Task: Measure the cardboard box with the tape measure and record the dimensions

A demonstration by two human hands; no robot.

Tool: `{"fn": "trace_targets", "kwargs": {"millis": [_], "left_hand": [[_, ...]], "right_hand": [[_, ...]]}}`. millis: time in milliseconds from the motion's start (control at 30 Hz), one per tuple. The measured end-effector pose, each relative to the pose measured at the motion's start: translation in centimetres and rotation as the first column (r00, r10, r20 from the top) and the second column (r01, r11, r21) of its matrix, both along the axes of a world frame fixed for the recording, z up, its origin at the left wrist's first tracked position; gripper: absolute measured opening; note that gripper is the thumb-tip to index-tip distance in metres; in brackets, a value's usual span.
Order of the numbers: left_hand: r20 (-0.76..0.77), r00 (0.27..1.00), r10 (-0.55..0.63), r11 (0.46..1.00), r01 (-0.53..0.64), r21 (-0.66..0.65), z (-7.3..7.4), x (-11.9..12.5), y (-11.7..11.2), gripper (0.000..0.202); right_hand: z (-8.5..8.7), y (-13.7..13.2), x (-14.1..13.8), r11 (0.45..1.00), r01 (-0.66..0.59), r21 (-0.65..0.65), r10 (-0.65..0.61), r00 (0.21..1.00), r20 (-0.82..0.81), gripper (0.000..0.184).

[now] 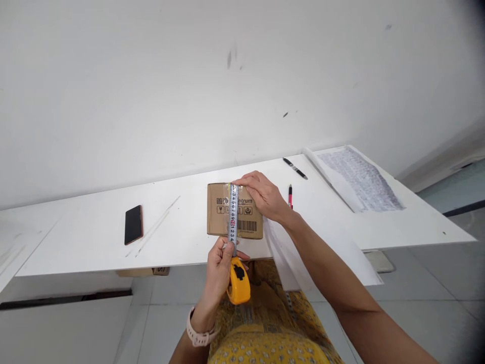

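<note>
A small brown cardboard box (217, 222) with a barcode lies on the white table (91, 242). A yellow tape measure (239, 286) is held in my left hand (220, 268) at the table's near edge. Its blade (233, 215) runs across the box top. My right hand (261, 194) rests on the box's far right part, fingers pinching the blade's end at the far edge.
A black phone (133, 224) lies left of the box. A red pen (290, 196) and a black pen (295, 168) lie right of it. Printed sheets (356, 179) sit at the far right, and white paper (333, 247) hangs over the near edge. A white wall stands behind.
</note>
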State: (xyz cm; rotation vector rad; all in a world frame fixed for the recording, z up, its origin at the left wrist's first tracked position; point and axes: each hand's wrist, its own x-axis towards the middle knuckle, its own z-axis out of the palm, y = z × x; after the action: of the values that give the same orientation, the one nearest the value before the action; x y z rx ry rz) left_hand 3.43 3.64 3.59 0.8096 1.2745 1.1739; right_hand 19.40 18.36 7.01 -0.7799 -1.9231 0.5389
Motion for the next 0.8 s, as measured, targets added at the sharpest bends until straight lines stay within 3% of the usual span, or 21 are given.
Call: {"fn": "trace_targets", "kwargs": {"millis": [267, 400, 533, 700, 800], "left_hand": [[-0.001, 1.000, -0.028, 1.000, 0.028, -0.012, -0.1, -0.5, 0.5, 0.055], [-0.050, 0.999, -0.020, 0.999, 0.021, 0.027, -0.7, -0.8, 0.4, 0.053], [-0.102, 0.994, 0.044, 0.997, -0.037, 0.070, -2.3, -1.5, -0.3, 0.048], [-0.175, 0.976, 0.126, 0.990, -0.112, 0.086, -4.1, -3.5, -1.7, 0.050], [-0.200, 0.967, 0.158, 0.985, -0.141, 0.100, -4.1, -4.7, -2.6, 0.047]], "right_hand": [[-0.3, 0.4, 0.0, 1.000, 0.010, -0.010, -0.010, 0.999, -0.037, 0.037], [-0.7, 0.2, -0.2, 0.997, 0.081, -0.002, -0.081, 0.994, -0.075, 0.036], [-1.1, -1.1, -0.7, 0.984, 0.066, 0.167, -0.061, 0.998, -0.033, 0.032], [-3.2, -2.3, -2.3, 0.896, -0.041, 0.441, 0.003, 0.996, 0.086, 0.029], [-4.6, -2.9, -3.0, 0.887, -0.122, 0.444, 0.045, 0.983, 0.180, 0.027]]}}
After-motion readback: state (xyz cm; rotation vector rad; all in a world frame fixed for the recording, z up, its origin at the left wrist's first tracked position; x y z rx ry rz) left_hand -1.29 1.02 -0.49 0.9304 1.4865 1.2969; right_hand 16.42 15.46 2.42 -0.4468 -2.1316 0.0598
